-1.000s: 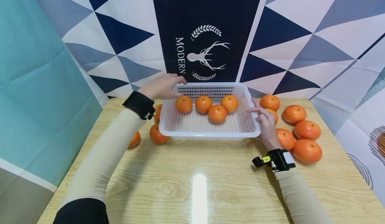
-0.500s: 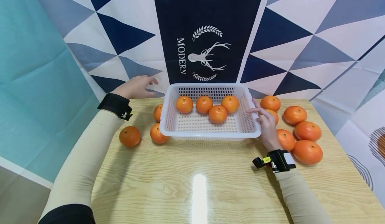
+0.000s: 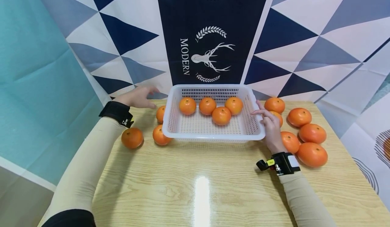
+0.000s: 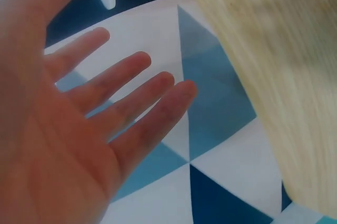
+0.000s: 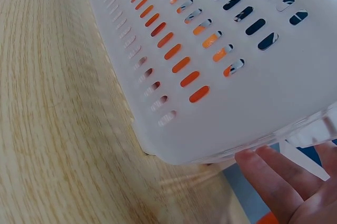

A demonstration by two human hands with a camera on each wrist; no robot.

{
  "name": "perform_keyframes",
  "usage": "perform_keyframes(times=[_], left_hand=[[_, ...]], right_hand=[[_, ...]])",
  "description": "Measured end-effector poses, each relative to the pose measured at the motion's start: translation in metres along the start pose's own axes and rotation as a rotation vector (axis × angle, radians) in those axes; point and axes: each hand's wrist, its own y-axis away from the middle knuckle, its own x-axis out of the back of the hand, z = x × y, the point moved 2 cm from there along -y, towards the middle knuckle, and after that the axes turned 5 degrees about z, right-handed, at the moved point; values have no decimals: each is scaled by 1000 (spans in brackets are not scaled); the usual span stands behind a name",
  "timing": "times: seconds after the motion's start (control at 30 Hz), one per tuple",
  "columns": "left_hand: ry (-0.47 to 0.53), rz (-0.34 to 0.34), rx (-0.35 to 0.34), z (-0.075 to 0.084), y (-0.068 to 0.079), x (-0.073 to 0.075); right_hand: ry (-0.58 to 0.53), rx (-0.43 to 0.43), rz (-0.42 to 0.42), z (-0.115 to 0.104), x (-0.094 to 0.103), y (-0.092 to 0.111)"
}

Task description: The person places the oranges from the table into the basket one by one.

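A white perforated plastic basket (image 3: 213, 136) stands at the back of the table with several oranges (image 3: 221, 116) inside. My left hand (image 3: 138, 97) is just left of it, fingers spread and nothing held, also plain in the left wrist view. Close to its fingertips sits an orange (image 3: 160, 114) partly hidden by the basket; another orange (image 3: 161, 135) touches or nearly touches the basket's left side. My right hand (image 3: 270, 128) holds the basket's right rim, one finger crossing over the edge. In the right wrist view, its fingers (image 5: 274, 182) meet the outer side.
A lone orange (image 3: 132, 138) lies at the left, below my left wrist. Several more oranges (image 3: 312, 154) are grouped on the right, beside my right hand. A patterned cloth (image 3: 131, 27) hangs right behind the wooden table (image 3: 170, 183).
My left hand has drawn back left from above the basket's left rim, then dropped lower toward the orange beside it. The right hand and basket have stayed in place.
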Motion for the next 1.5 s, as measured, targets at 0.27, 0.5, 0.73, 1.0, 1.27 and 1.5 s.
perform_keyframes(times=[0.27,0.5,0.73,1.0,1.27,1.5], left_hand=[[-30,-92,18,4,-13,-20],[-15,-91,13,7,-21,-36],[19,-91,-23,1,-31,-52],[18,-51,-141,-29,-58,-72],[-23,-72,-105,6,-32,-56],[-12,-65,-88,4,-29,-58]], right_hand=[[-27,21,1,1,0,0],[-11,12,6,2,0,0],[10,21,-2,3,0,-1],[-13,37,9,3,0,-2],[-7,40,15,2,0,-2],[33,22,3,2,1,-1]])
